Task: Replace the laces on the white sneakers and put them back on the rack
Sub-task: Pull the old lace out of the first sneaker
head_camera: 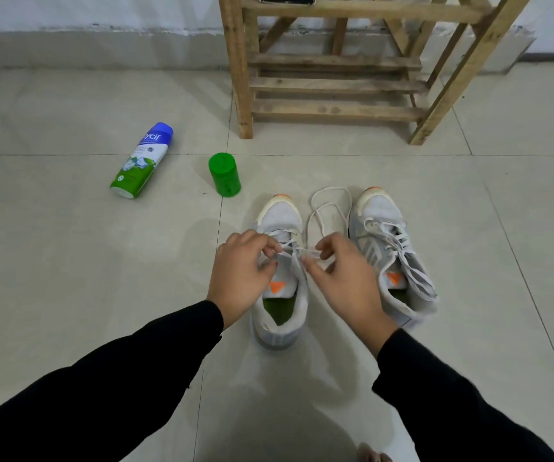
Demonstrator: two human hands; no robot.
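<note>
- Left grip (239,271): thumb and forefinger pinch the lace (307,251) at the left eyelet row of the open sneaker (280,213).
- Right grip (345,278): fingertips pinch the same lace just across the tongue. A short run is taut between the two grips.
- Open sneaker stands on the floor (69,261), toe pointing away from me. My hands hide how many eyelets are threaded, so I cannot tell.
- Risk: neither grip holds the shoe down, so a hard pull could tip or drag it.
- Risk: the pinch is narrow. If the lace end slips, it could back out of an eyelet or I could skip one.
- Lace slack lies in loops on the floor between the two toes. It could tangle or leave the ends uneven when drawn through.
- Laced sneaker (389,225) sits just beside, to the right. Its lace is threaded but loose, with ends draped over the outer side, which makes a trailing hazard when lifted.
- Green cap (224,175) stands near, to the left. The spray can (142,161) lies on its side farther left.
- Rack (335,85) is beyond, against the wall. Neither sneaker is on it yet.
</note>
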